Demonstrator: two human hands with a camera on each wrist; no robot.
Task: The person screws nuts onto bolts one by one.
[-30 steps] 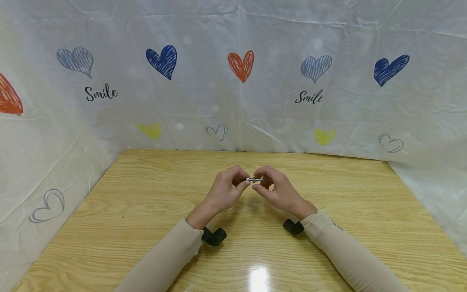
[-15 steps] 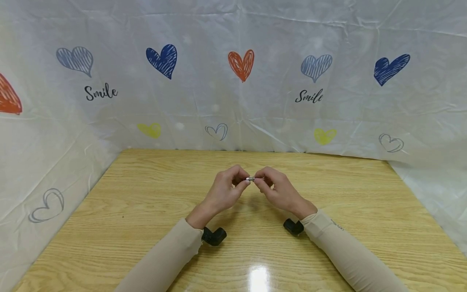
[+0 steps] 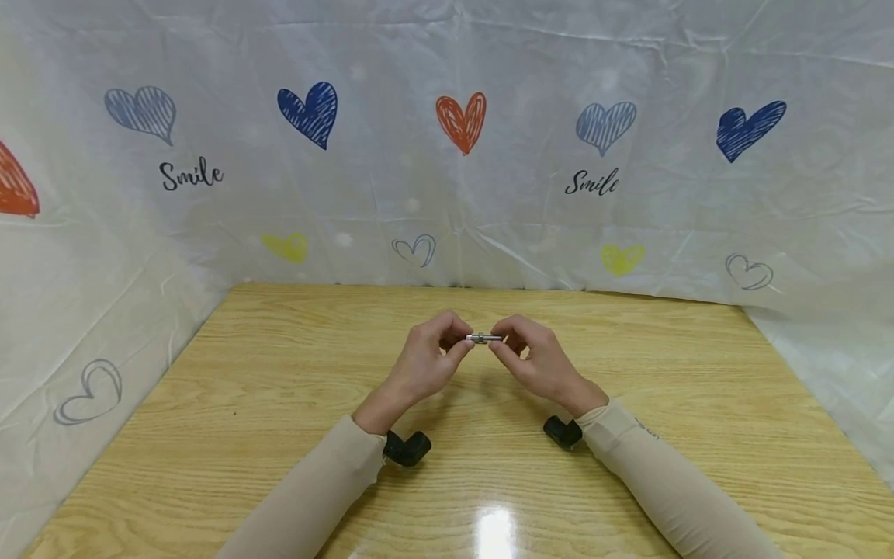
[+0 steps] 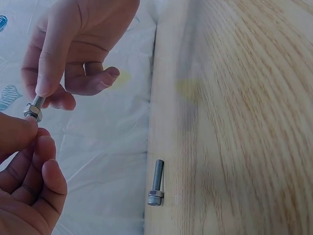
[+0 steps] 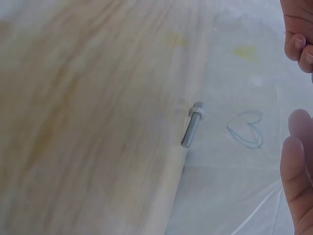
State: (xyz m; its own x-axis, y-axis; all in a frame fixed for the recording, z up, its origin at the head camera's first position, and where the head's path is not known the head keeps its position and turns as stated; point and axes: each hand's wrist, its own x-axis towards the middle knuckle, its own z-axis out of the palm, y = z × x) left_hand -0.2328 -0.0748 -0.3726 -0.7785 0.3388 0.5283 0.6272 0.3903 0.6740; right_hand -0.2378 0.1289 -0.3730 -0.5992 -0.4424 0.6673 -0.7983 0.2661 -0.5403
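Note:
A small steel bolt (image 3: 489,338) with a nut (image 4: 33,112) around its shank is held level above the table, between both hands. My left hand (image 3: 422,361) pinches one end between thumb and fingers, which cover much of that end. The thumb and fingers of my right hand (image 3: 541,361) close around the threaded end; in the left wrist view, the right thumb covers the tip. A second bolt (image 4: 157,178) with a nut lies near the table's far edge in both wrist views. In the head view I cannot make it out.
The wood-grained table (image 3: 279,373) ends at a white cloth backdrop (image 3: 524,233) printed with hearts and lettering. Another cloth wall (image 3: 105,326) rises along the left side. Black wrist-worn pieces (image 3: 408,449) sit under both sleeves.
My right thumb and fingers came together at the bolt, then parted slightly, leaving more of its shank showing. Both hands have risen a little in view, and the left has shifted slightly left.

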